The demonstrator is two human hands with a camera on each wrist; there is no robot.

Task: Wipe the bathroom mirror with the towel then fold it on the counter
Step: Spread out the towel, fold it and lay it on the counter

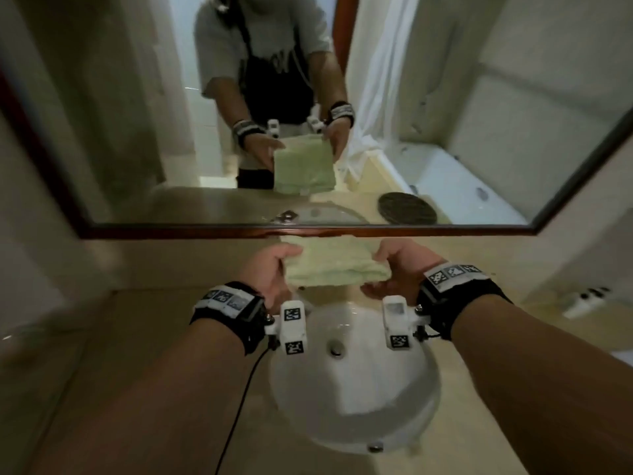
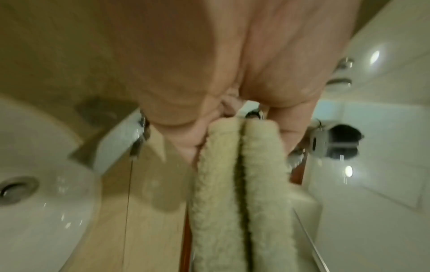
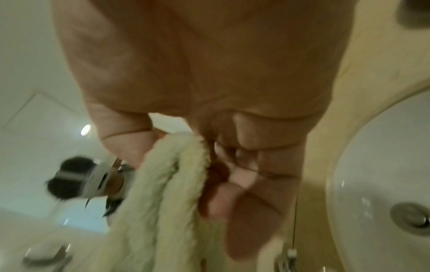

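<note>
A pale green towel [image 1: 334, 264], folded into a thick pad, hangs in the air just below the mirror [image 1: 308, 108] and above the back of the sink. My left hand [image 1: 270, 269] grips its left end, thumb on top. My right hand [image 1: 399, 265] grips its right end the same way. In the left wrist view the towel [image 2: 242, 193] shows two folded layers edge-on, pinched between thumb and fingers [image 2: 193, 139]. The right wrist view shows the same towel [image 3: 163, 193] held against curled fingers [image 3: 244, 176]. The mirror reflects the towel and both hands.
A white round sink [image 1: 356, 406] is set in the beige counter [image 1: 130, 354] right below my hands. The mirror's brown wooden frame [image 1: 308, 231] runs just behind the towel. A small white object [image 1: 582, 303] lies on the counter at right.
</note>
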